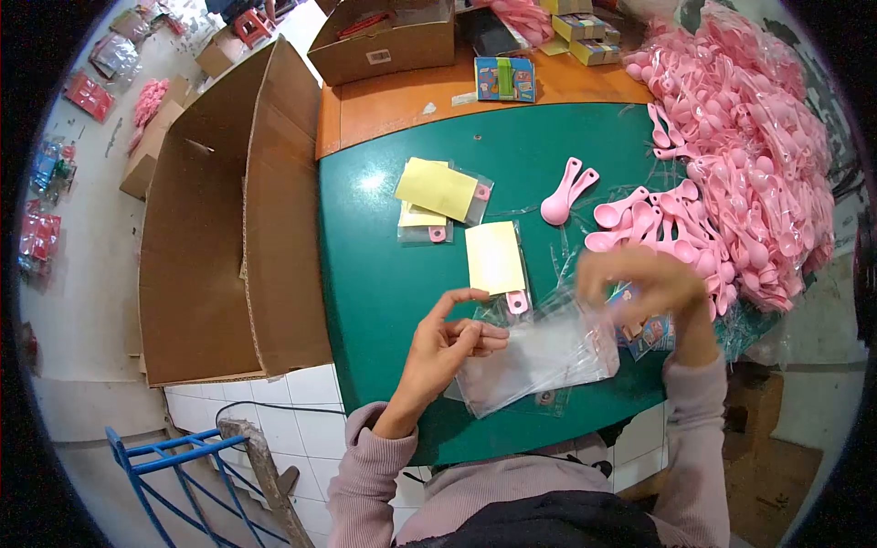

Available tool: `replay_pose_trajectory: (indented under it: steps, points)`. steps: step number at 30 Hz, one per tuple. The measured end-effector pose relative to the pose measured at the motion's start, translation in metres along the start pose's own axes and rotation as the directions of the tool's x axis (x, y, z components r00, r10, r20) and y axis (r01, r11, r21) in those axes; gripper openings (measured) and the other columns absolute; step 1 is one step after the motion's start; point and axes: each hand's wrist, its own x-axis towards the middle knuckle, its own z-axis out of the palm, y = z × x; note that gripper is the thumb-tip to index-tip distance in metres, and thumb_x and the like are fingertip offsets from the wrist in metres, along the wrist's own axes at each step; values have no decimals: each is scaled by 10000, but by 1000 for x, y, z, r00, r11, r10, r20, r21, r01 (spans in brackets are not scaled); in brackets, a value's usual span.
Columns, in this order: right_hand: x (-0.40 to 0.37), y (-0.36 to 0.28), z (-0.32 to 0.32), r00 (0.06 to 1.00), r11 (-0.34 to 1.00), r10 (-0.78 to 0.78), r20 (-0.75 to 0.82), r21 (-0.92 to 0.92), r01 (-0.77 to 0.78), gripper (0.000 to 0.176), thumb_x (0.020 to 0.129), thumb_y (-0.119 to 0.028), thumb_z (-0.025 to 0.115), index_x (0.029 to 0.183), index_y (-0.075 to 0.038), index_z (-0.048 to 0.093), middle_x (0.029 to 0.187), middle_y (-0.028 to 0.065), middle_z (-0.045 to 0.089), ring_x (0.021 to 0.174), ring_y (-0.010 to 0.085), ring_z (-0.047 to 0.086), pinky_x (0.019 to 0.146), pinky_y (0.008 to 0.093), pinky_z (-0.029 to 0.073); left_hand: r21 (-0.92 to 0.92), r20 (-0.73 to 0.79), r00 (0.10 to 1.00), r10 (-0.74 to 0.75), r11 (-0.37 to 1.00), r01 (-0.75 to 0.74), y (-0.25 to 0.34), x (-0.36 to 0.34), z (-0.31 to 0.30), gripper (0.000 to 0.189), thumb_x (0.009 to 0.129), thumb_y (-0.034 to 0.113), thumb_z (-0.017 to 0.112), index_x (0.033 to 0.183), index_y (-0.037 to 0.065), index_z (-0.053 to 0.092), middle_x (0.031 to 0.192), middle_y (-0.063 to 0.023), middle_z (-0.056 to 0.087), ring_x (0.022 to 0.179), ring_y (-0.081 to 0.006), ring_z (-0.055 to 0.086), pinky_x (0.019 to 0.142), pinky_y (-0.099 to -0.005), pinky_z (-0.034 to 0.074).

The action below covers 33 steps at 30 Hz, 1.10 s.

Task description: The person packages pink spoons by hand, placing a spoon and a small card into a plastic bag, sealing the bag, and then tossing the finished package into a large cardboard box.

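Note:
My left hand (443,345) hovers at the left end of a stack of clear plastic bags (539,361), its fingers parted and nothing visible in them. Motion blurs my right hand (639,281), which is above the right end of the bags, so its grip cannot be made out. Just beyond my left fingertips lies a bagged pack with a yellow card (495,260) and a pink handle end showing. Printed cards (650,333) lie partly hidden under my right hand. Beyond that hand is a small heap of pink spoons (662,224). A separate pair of pink spoons (566,194) lies farther left.
More yellow-card packs (438,196) lie on the green table (365,274). A big mound of bagged pink spoons (749,155) fills the right side. An upright cardboard box (283,219) stands along the left edge. At the back are an open carton (384,46) and a banded card stack (505,79).

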Motion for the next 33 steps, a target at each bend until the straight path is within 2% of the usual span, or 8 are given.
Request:
replay_pose_trajectory:
  steps: [2,4,7,8,11,21,26,33]
  points:
    - [-21,4,-51,821,852,468,-329,-79,-517,173,849,-157,495,895,7,525,806,89,522,770,223,528,735,297,415,27,42,999,3,1000,-4,-5,2,-2,246,898,69,430,1137,13,447,902,-144,634,822,-152,623,639,-204,469]
    - [-38,31,-68,640,4,-17,-768,-640,-769,254,833,-122,470,1048,12,487,919,109,517,869,241,512,790,314,399,55,73,997,11,998,-15,-5,2,-3,213,906,85,421,1088,2,495,903,-130,636,821,-152,624,656,-210,471]
    - [-37,24,-40,580,64,-114,-806,-589,-806,363,811,-144,478,1137,8,436,1005,123,492,953,270,478,831,351,380,34,16,999,-40,999,39,1,4,-1,201,911,93,416,1039,-13,529,938,-119,630,853,-150,619,704,-220,477]
    - [-30,26,-14,658,594,-147,-738,-598,-538,392,764,-134,549,1119,1,451,982,130,488,945,280,473,829,366,386,-31,23,999,-47,998,48,0,3,-1,199,913,102,420,1038,-12,524,955,-121,624,869,-157,616,722,-234,481]
    - [5,13,58,890,816,203,-408,-432,-384,545,662,-61,665,1148,-55,420,1060,166,379,946,345,493,811,356,421,-134,48,999,-25,991,31,-1,0,-1,193,913,118,432,1030,-11,517,983,-130,613,887,-174,612,749,-259,488]
    - [18,22,77,736,931,203,-646,-106,-349,149,722,3,632,825,7,525,896,93,472,732,161,550,639,274,463,-189,42,997,-61,980,68,8,1,-12,160,915,119,430,1020,31,513,964,-158,620,818,-171,623,681,-252,500]
    - [17,25,81,741,938,256,-621,-25,-346,149,725,-12,641,825,1,532,940,100,460,785,164,558,681,265,491,526,-37,965,261,826,-203,3,6,-4,145,818,46,567,955,20,526,839,-62,624,705,-113,594,597,-249,497]
    - [15,33,84,699,927,350,-624,122,-355,147,734,-17,632,842,-4,534,986,105,441,893,159,525,724,264,498,515,-66,966,251,837,-183,2,11,-5,121,791,36,600,888,-19,552,818,-55,602,754,-90,561,655,-226,484]
